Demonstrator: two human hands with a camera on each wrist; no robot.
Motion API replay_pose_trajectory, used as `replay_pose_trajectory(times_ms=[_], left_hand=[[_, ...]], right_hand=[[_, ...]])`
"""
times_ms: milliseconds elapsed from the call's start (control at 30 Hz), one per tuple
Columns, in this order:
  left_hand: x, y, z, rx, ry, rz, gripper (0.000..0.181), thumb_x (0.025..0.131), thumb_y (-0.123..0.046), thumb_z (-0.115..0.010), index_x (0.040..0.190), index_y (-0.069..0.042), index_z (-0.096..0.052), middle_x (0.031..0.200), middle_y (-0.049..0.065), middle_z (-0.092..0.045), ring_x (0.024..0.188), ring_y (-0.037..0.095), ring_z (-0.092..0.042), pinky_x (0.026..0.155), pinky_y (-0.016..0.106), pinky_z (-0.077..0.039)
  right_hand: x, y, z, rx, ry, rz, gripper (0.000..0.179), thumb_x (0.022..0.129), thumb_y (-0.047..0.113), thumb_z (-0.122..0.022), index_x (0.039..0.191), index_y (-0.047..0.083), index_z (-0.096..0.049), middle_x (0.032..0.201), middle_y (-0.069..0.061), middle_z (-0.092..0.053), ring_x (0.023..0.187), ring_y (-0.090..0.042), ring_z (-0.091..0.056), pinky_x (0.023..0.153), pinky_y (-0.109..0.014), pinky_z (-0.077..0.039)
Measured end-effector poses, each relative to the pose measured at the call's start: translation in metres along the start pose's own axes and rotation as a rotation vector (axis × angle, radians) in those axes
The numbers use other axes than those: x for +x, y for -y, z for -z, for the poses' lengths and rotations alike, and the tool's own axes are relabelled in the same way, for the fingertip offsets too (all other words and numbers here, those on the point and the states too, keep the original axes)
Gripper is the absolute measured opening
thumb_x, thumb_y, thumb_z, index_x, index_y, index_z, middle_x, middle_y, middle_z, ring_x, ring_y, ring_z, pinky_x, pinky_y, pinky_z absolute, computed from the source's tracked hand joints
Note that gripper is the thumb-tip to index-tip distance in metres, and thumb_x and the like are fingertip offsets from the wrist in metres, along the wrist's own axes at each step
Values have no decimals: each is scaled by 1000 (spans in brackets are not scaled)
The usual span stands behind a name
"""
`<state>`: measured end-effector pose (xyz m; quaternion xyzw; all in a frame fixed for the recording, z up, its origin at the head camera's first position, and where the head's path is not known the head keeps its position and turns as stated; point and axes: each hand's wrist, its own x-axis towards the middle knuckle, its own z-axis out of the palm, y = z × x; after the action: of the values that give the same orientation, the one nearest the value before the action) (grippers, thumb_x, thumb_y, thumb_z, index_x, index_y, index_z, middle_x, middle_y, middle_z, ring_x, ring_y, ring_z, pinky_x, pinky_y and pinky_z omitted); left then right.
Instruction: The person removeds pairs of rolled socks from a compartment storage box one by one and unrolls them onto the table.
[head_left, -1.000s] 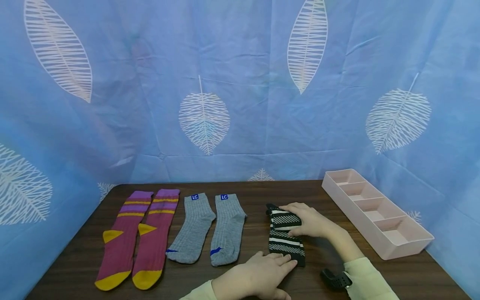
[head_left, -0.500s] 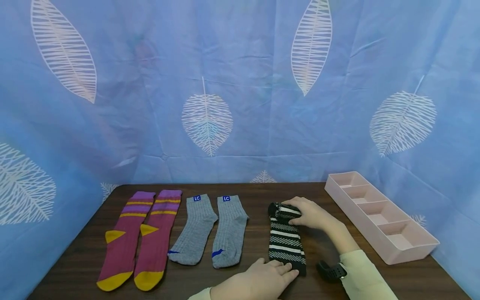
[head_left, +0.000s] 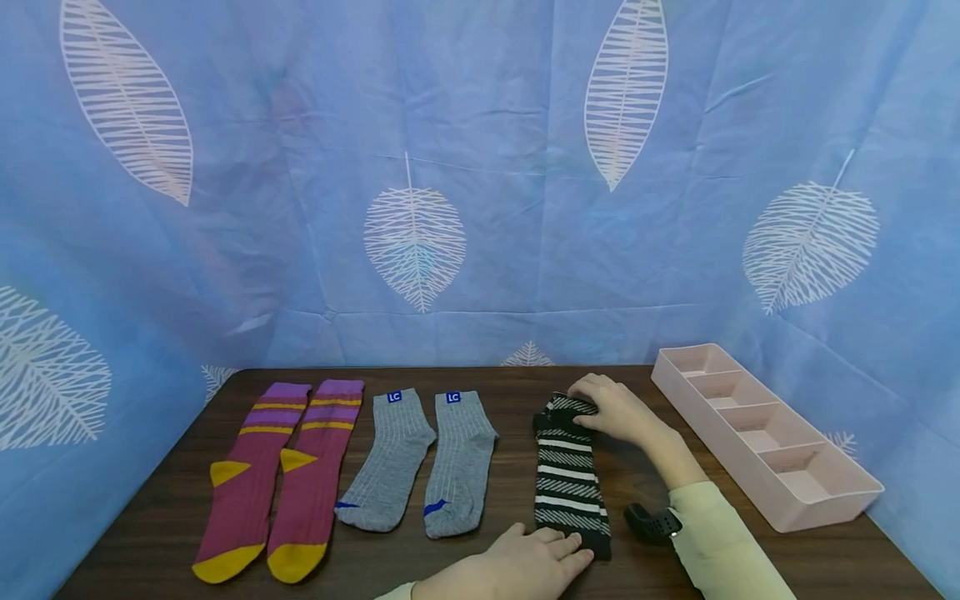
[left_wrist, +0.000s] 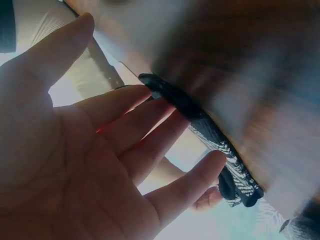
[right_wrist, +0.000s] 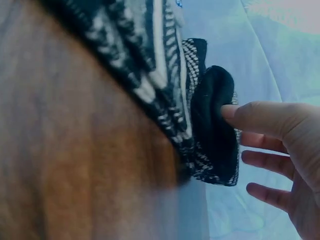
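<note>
A black-and-white striped sock (head_left: pixel 567 475) lies lengthwise on the dark wooden table; whether a second one is under it I cannot tell. My left hand (head_left: pixel 528 567) rests on its near black end, and in the left wrist view the fingers (left_wrist: pixel 150 145) look fairly straight. At the far end my right hand (head_left: pixel 617 410) pinches the sock. Seen from the right wrist, the thumb (right_wrist: pixel 250 116) presses the black folded part (right_wrist: pixel 214 120), with a fingertip behind it and the other fingers apart from the cloth.
Two grey socks (head_left: pixel 457 467) lie left of the striped one. Farther left are two maroon socks (head_left: pixel 307 492) with yellow toes and heels. A pale pink divided box (head_left: pixel 720 442) stands at the right edge of the table (head_left: pixel 517 383). Blue leaf-patterned cloth (head_left: pixel 487 250) hangs behind.
The striped sock's far part, folded toward me earlier, has been turned back away and lies longer. My right hand has moved farther from me with that end; my left hand keeps resting on the near end.
</note>
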<state>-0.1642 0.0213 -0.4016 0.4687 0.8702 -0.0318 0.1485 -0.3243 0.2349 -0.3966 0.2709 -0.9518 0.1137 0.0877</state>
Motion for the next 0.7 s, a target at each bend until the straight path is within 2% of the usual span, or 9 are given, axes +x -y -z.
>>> replay_pose_trajectory(times_ms=[100,167,267,400,500,700], left_hand=[[-1,0,1,11,1,-7,59,86,-56,-42,139,-33,-28,143,-16,-30,130,3,-31,94,39,-43],[-1,0,1,19,2,-3,60,86,-56,-42,139,-34,-28,143,-16,-29,130,3,-31,94,38,-43],[0,0,2,25,-1,5,60,86,-57,-42,139,-34,-28,143,-16,-28,131,3,-30,95,38,-42],[-1,0,2,22,-6,10,60,85,-57,-43,139,-34,-29,143,-16,-29,131,3,-30,96,39,-41],[-1,0,1,30,-2,11,60,85,-57,-43,139,-34,-29,143,-16,-29,131,3,-30,96,38,-41],[-1,-1,0,46,-1,9,60,84,-57,-44,138,-35,-29,143,-16,-29,131,3,-30,96,38,-41]], right_hand=[[1,-3,-4,-31,8,20,28,77,28,-70,102,17,-62,110,-3,-57,101,-26,-53,78,-50,-42],[0,-4,-5,-35,38,24,27,79,30,-67,103,17,-64,112,-4,-57,103,-27,-52,80,-52,-42],[0,-5,-5,-5,111,17,36,82,36,-62,111,15,-63,118,-8,-54,110,-32,-49,85,-57,-38],[-2,-5,-6,50,198,-21,50,79,43,-64,119,14,-57,126,-12,-49,116,-36,-45,89,-59,-36],[-2,-4,-6,80,199,-32,50,78,40,-65,120,13,-56,126,-12,-50,116,-35,-46,90,-56,-38],[-2,-10,-8,128,112,-55,40,82,32,-63,116,11,-59,119,-10,-56,112,-31,-51,90,-49,-41]])
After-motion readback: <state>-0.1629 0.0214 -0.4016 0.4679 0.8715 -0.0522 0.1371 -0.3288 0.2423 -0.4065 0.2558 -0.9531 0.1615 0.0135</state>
